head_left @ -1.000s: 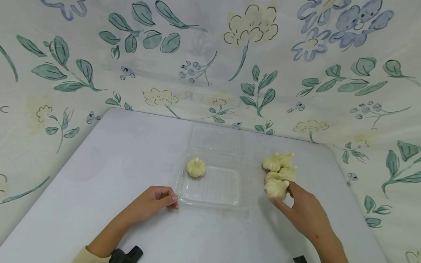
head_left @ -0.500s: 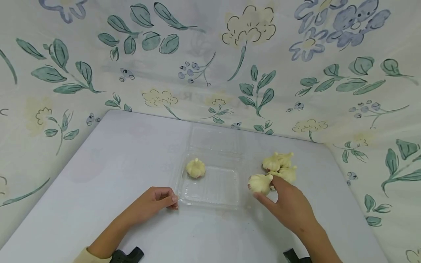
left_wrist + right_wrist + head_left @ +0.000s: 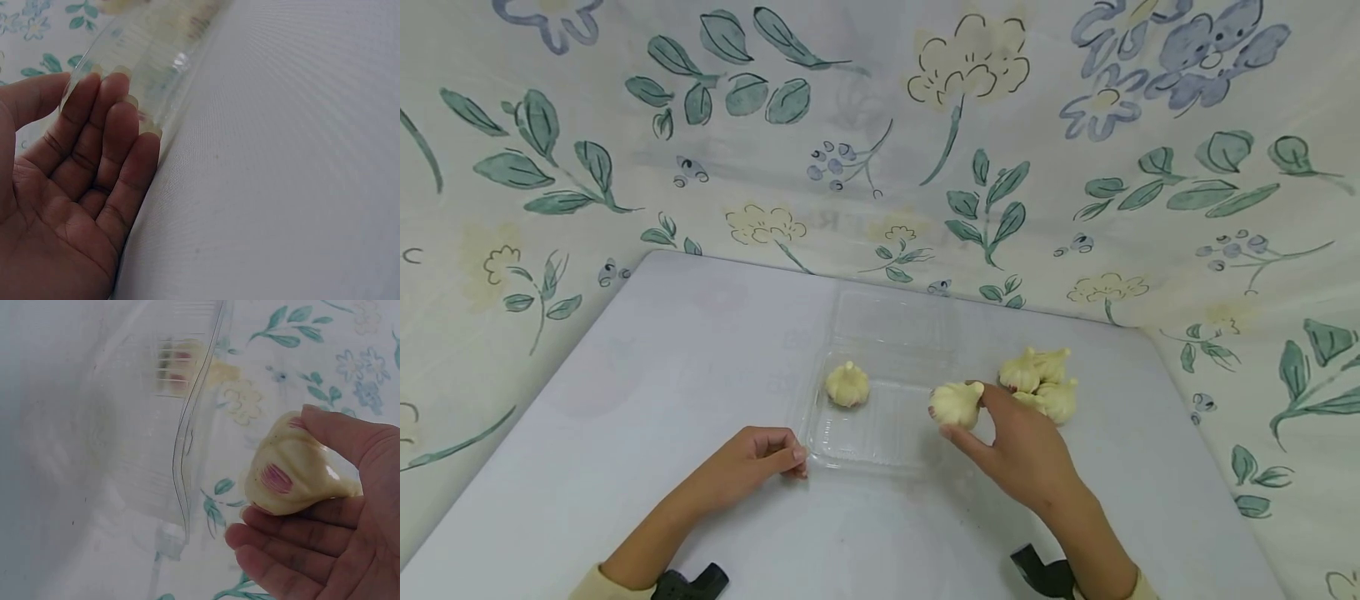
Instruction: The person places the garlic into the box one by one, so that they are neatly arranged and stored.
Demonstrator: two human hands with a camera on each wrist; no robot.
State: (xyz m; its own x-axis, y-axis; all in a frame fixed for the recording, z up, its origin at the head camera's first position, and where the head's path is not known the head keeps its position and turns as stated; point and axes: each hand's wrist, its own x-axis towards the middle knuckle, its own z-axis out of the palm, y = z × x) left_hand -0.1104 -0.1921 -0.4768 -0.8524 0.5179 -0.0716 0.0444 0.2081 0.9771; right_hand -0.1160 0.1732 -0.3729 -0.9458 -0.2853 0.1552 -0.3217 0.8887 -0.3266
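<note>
My right hand (image 3: 1026, 454) pinches a pale yellow garlic bulb (image 3: 955, 406) between thumb and fingers, over the right side of a clear plastic container (image 3: 880, 467). In the right wrist view this bulb (image 3: 287, 472) shows purple patches and is held above the container's rim. Another garlic bulb (image 3: 847, 385) sits inside the container at its back left. My left hand (image 3: 756, 462) holds the container's front left corner. In the left wrist view its thumb lies at the rim and its bent fingers (image 3: 119, 137) lie against the wall.
Several more garlic bulbs (image 3: 1045, 383) lie clustered on the white table (image 3: 700, 350), right of the container. The container's open lid (image 3: 891, 321) lies flat behind it. A flower-printed cloth (image 3: 850, 208) rises along the table's back edge and sides.
My right hand has carried one garlic bulb left from the cluster to over the container's right side. My left hand has stayed at the container's corner.
</note>
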